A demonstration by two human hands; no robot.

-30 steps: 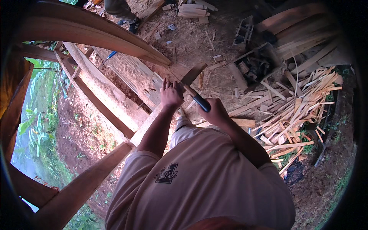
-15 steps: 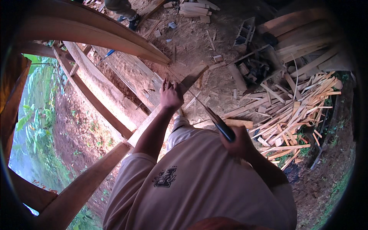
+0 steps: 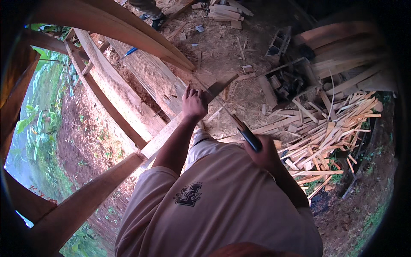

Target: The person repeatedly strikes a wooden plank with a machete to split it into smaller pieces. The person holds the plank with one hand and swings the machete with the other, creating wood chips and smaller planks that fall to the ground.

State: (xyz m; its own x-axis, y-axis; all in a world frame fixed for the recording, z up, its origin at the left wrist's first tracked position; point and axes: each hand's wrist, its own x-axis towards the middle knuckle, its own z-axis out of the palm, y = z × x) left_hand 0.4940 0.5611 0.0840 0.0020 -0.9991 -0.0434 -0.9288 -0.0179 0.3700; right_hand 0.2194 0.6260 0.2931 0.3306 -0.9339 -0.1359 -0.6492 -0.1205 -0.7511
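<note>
A handsaw with a dark handle is gripped in my right hand, close to the front of my shirt. Its thin blade points away and to the left, crossing the wooden plank just beyond my left hand. Whether the teeth are in the wood cannot be made out. My left hand bears down on the plank beside the blade, fingers bent over it and thumb side hidden. The plank runs slantwise from the lower left to a shaded far end.
Large curved timbers arch over the upper left. A blue-handled tool lies on a wide board. Offcuts are heaped at right, near a wooden box of dark objects. Another person's shoes show at the top.
My right hand and the saw have moved slightly forward, away from my body. My left hand stays on the plank. The whole view has shifted a little.
</note>
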